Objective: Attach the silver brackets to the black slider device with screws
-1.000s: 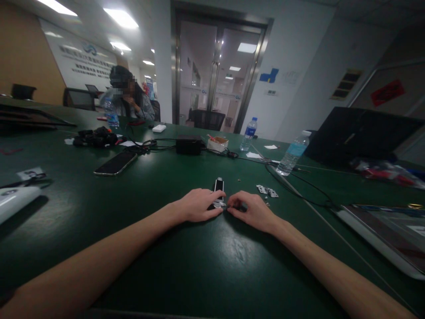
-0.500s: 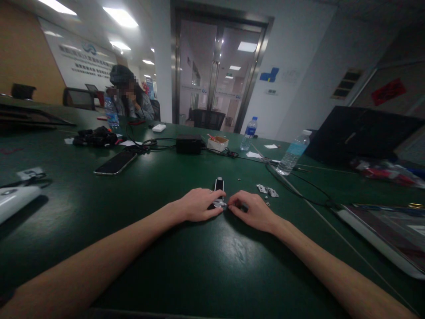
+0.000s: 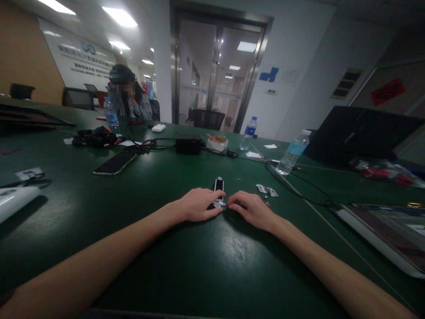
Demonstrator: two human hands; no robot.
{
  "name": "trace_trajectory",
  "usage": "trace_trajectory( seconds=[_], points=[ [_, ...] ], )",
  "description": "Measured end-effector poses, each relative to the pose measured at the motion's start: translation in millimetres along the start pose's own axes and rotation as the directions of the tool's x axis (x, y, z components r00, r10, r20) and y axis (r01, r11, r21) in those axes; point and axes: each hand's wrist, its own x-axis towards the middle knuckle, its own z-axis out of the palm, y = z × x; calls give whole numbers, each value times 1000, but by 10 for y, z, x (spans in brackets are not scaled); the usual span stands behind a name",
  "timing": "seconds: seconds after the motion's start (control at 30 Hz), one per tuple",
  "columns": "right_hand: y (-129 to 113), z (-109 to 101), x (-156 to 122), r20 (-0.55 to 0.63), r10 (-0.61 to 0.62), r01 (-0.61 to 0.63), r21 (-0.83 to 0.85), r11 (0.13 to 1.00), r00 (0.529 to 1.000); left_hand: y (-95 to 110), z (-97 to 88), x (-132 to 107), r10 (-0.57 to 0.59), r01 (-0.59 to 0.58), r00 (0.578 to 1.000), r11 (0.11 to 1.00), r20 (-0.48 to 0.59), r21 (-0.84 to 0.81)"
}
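A small, narrow black-and-silver device (image 3: 218, 184) lies on the green table at the centre, its long side pointing away from me. My left hand (image 3: 200, 204) grips its near end, index finger over the top and thumb low at the near side. Between those fingers shows a shiny metal part (image 3: 219, 203). My right hand (image 3: 251, 209) is closed in a pinch just right of that metal part; whatever its fingertips hold is too small to make out. Several small metal pieces (image 3: 266, 190) lie beyond my right hand.
A phone (image 3: 115, 163) and a tangled black bundle (image 3: 95, 136) lie to the left. Farther back are a black box (image 3: 188, 144), an open white box (image 3: 217, 143) and cables. A leaning water bottle (image 3: 293, 153) and a tray-like case (image 3: 381, 235) are right. Someone sits across the table.
My right hand's fingers have drawn slightly closer together and shifted a little left beside the metal part. My left hand and the device stay in place.
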Motion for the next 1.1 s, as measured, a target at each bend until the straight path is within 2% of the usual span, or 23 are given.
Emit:
trace_trajectory(
  seconds=[0.27, 0.47, 0.7, 0.93, 1.1],
  points=[
    [8, 6, -14, 2, 2, -2, -6, 1000, 1000, -7, 8, -1, -10, 10, 1000, 1000, 2, -2],
    [0, 2, -10, 4, -64, 64, -56, 996, 998, 3, 6, -1, -5, 5, 1000, 1000, -5, -2],
    [-4, -1, -14, 21, -68, 69, -66, 995, 997, 13, 0, -4, 5, -5, 1000, 1000, -11, 18],
    [-13, -7, -14, -23, 50, -51, -88, 995, 999, 24, -29, -9, 0, 0, 1000, 1000, -5, 2],
    [4, 19, -16, -40, 37, -38, -33, 999, 999, 28, -31, -11, 5, -5, 1000, 1000, -5, 0]
  ],
)
